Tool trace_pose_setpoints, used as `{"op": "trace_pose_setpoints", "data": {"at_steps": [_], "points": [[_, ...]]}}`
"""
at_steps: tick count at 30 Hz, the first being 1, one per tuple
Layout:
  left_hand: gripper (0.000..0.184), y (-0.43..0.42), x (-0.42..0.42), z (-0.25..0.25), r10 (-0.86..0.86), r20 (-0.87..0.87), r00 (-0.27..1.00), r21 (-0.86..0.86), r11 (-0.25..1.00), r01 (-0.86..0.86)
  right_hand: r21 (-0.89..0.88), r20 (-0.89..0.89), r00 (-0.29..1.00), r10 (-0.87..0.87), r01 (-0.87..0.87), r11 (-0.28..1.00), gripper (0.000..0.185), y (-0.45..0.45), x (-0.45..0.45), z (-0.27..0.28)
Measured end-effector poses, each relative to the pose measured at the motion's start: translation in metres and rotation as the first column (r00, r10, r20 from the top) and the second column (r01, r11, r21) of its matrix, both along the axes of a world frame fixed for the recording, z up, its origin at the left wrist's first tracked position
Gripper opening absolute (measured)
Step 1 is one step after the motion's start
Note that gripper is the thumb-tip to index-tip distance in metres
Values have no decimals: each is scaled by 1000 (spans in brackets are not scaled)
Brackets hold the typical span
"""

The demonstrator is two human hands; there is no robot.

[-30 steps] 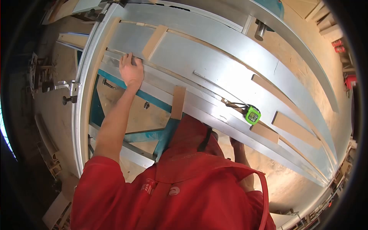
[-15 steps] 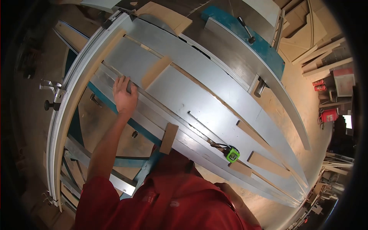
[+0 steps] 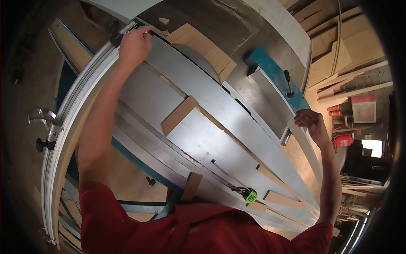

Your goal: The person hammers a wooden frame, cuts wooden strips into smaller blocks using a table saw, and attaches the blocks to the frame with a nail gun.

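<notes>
At the far end of the long crosscut fence, my left hand reaches over the black end piece. Its index finger and thumb are apart, and nothing shows between them. My right hand is at the upper edge of the metal rip fence, its fingers curled; the grip is partly hidden. Between the hands lies the silver sliding table of the table saw. A flat wooden block lies across a slot in it. A green tape measure sits near my body.
A saw blade shows beside a thin wooden board. A metal flip stop is mounted on the crosscut fence. Another block stands near my chest. Wood strips and red containers are at the right.
My left hand has left the sliding table's near slot and moved up to the crosscut fence's far end. My right hand has come up to the rip fence. The view has shifted.
</notes>
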State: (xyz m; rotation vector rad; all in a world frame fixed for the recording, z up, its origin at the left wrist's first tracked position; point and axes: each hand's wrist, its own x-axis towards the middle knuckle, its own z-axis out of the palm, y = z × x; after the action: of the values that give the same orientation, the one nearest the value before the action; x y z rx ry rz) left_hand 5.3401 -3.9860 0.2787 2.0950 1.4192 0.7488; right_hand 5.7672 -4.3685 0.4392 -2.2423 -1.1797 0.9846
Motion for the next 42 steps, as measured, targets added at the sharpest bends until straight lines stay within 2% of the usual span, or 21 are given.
{"op": "trace_pose_setpoints", "data": {"at_steps": [2,3,5,6,8,9,10,12,13,15,16,18,19,23,25,29,32,34,37,38,42], "points": [[35,54,20,-24,-17,-235,972,97,994,41,6,-99,995,-15,16,1000,32,38,15,-5],[35,65,32,-22,-12,-230,973,103,994,36,-5,-145,989,-5,5,1000,31,58,16,-10],[32,82,64,-18,-199,-154,968,-28,980,197,-13,-255,967,-13,10,1000,32,96,16,-30],[32,93,79,-21,-209,-155,966,-25,978,208,-15,-318,948,-26,22,1000,32,113,16,-47],[28,120,108,-37,-428,-189,884,-314,879,359,-27,-462,886,-38,29,999,35,139,9,-88],[23,139,114,-64,-548,-306,778,-102,832,546,-53,-486,872,-54,32,998,35,151,7,-109],[23,143,124,-68,-555,-313,771,-103,827,553,-82,-509,858,-72,35,996,35,160,3,-128],[20,148,145,-71,-589,-483,649,-313,807,500,-180,-486,852,-196,121,976,34,172,-12,-154],[20,141,153,-68,-595,-487,640,-314,803,507,-218,-486,840,-243,152,964,34,179,-18,-167],[25,118,163,-54,-492,-274,827,-605,756,250,-245,-546,779,-307,202,948,35,191,-22,-189],[27,118,168,-60,-496,-234,836,-685,695,221,-243,-548,776,-312,209,947,35,196,-22,-192],[30,103,177,-45,-458,-272,846,-645,739,194,-253,-590,674,-445,368,894,34,211,-26,-195],[33,98,180,-39,-412,-307,858,-602,782,160,-215,-634,635,-442,405,889,32,219,-29,-193],[45,125,176,-69,-330,-212,920,-454,867,207,-97,-621,638,-456,515,852,28,254,-11,-226],[47,130,171,-65,-156,-115,981,-607,793,55,-65,-581,691,-429,486,872,22,267,1,-241],[46,134,171,-71,-123,-26,992,-648,758,77,-15,-454,794,-403,445,895,19,276,-3,-243],[43,126,184,-71,-138,-59,989,-612,787,74,62,-573,722,-388,510,858,21,282,-9,-239],[41,120,192,-68,19,76,997,-681,731,38,-7,-652,638,-410,535,845,29,285,-10,-237],[40,117,202,-66,6,-25,1000,-657,753,-21,71,-688,603,-404,610,790,27,288,-17,-242],[45,120,203,-71,-95,-160,982,-581,813,-16,70,-687,602,-407,612,788,27,290,-18,-246],[48,116,205,-75,-68,-119,991,-649,760,-25,45,-715,588,-379,579,814,30,300,-19,-250]]}}
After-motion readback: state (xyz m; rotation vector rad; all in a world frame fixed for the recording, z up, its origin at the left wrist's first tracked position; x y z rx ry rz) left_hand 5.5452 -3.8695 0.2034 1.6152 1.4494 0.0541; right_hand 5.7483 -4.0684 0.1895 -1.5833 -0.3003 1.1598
